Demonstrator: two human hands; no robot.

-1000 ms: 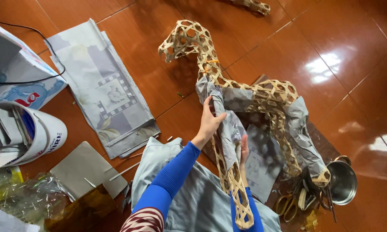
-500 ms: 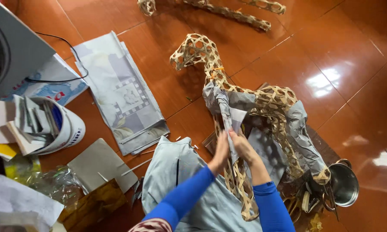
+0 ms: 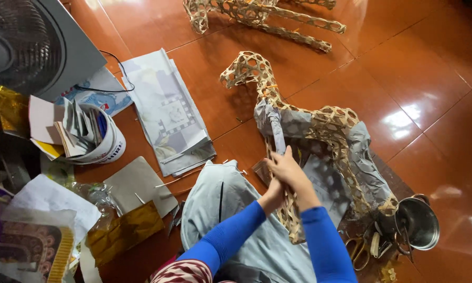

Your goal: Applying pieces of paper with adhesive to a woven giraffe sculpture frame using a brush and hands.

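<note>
on the glossy red tile floor point(image 3: 435, 68), our right hand point(image 3: 291, 170) and left hand point(image 3: 272, 196) press together around the woven animal frame point(image 3: 325, 126)'s front leg at centre, smoothing grey paper point(image 3: 278, 123); a metal pot point(image 3: 417, 222) sits lower right.

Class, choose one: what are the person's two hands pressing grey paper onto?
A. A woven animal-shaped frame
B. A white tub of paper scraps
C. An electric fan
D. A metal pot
A: both hands, left hand and right hand, grip a front leg of the woven animal-shaped frame, partly wrapped in grey paper.
</note>
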